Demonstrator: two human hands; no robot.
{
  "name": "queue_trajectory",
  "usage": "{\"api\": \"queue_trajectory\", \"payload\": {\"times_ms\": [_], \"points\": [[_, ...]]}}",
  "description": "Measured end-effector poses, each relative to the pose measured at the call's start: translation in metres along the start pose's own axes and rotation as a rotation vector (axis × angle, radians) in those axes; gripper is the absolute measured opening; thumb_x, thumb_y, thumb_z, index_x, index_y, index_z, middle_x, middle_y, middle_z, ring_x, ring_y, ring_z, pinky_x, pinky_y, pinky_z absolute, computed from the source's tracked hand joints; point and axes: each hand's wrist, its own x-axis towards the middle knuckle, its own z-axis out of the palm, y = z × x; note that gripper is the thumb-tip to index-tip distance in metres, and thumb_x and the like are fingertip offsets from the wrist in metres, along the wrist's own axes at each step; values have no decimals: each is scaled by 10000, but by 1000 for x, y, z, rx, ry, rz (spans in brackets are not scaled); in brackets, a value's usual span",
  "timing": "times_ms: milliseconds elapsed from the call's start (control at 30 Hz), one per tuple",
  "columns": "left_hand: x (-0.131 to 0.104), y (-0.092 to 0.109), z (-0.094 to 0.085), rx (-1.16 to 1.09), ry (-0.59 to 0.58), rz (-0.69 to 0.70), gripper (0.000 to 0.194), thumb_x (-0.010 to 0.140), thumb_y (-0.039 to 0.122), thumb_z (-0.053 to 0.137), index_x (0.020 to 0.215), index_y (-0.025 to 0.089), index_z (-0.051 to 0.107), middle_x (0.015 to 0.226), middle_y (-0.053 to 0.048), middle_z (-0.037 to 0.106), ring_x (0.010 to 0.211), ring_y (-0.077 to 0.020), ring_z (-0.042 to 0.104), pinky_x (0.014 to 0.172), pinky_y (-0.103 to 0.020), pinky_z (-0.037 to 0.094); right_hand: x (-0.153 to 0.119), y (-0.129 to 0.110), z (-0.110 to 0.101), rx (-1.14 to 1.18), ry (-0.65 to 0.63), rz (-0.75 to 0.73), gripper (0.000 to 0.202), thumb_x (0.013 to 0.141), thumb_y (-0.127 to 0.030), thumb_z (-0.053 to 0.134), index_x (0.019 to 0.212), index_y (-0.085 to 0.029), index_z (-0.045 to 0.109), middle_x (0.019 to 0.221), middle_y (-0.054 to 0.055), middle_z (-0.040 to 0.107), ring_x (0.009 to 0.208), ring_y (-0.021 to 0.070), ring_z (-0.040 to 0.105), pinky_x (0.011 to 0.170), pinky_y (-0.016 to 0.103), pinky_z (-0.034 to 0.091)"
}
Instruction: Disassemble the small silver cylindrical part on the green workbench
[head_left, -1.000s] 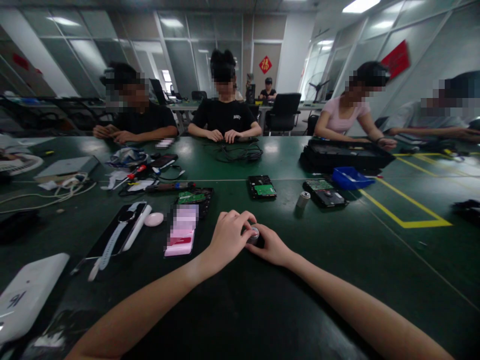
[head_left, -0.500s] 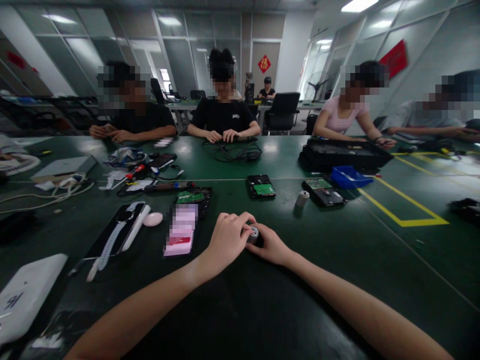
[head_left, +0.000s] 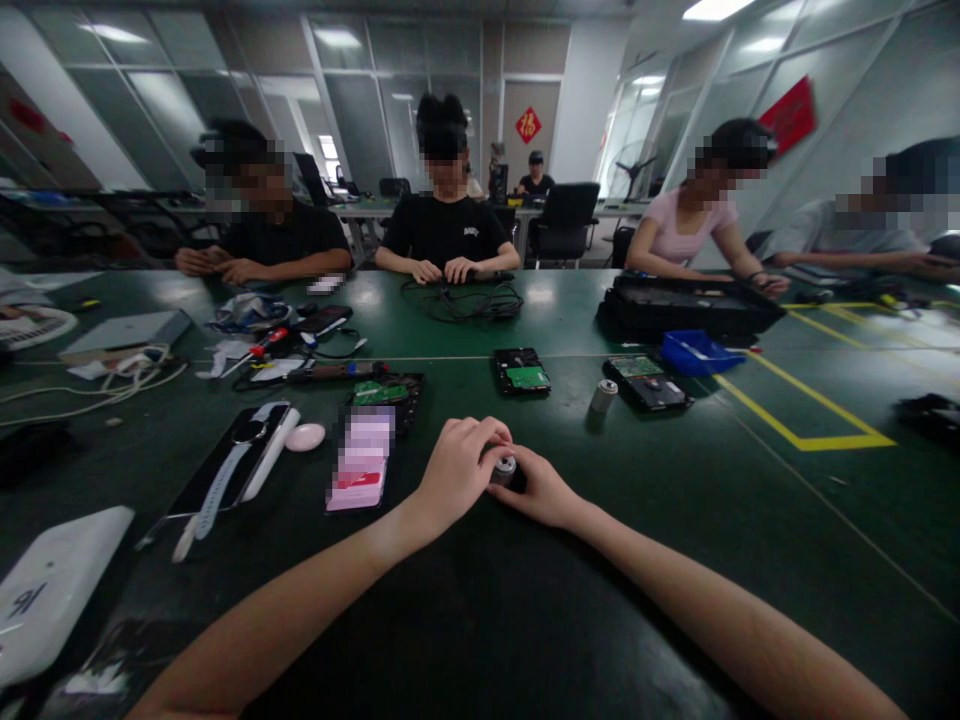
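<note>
A small silver metal cylinder (head_left: 504,467) stands on the dark green table between my two hands. My right hand (head_left: 536,488) is wrapped round its right side, thumb in front. My left hand (head_left: 459,465) is at its left and top, with the thumb and fingers curled at the rim. A similar silver cylinder (head_left: 604,396) stands farther off to the right. Behind my hands lies a hard drive (head_left: 522,371) with a green board, and another hard drive (head_left: 649,383) is beside the second cylinder.
To the left are a lit phone (head_left: 364,460), a watch (head_left: 225,470), a pink round case (head_left: 305,437) and a white device (head_left: 60,590). A blue tray (head_left: 701,353) and a black casing (head_left: 690,307) lie at the back right. Several people sit across the table.
My left thumb and fingers have shifted slightly at the cylinder's top, showing more of its rim. My right hand has barely moved.
</note>
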Motion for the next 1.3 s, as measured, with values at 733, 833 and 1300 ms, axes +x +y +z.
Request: {"api": "queue_trajectory", "payload": {"times_ms": [733,833,1300], "points": [[6,-41,21,15,-18,-143,170,818,172,648,959,215,563,828,8,714,858,-206,642,811,-351,436,3,-10,-6,-11,-52,43,306,785,-277,677,1062,-196,574,1015,59,638,943,215,607,880,369,480],[6,-26,14,-134,21,-101,192,837,160,621,994,222,529,901,3,694,859,-180,662,802,-318,475,2,-5,-3,-33,-33,48,368,780,-306,685,1098,-175,557,1039,81,637,952,230,606,878,383,484],[-4,1,5,-227,-138,-31,238,849,79,563,1015,239,507,873,10,659,830,-161,661,764,-291,505,1,-4,-1,31,-18,-13,352,793,-263,659,1112,-182,534,1070,91,629,978,230,607,879,379,484]]}}
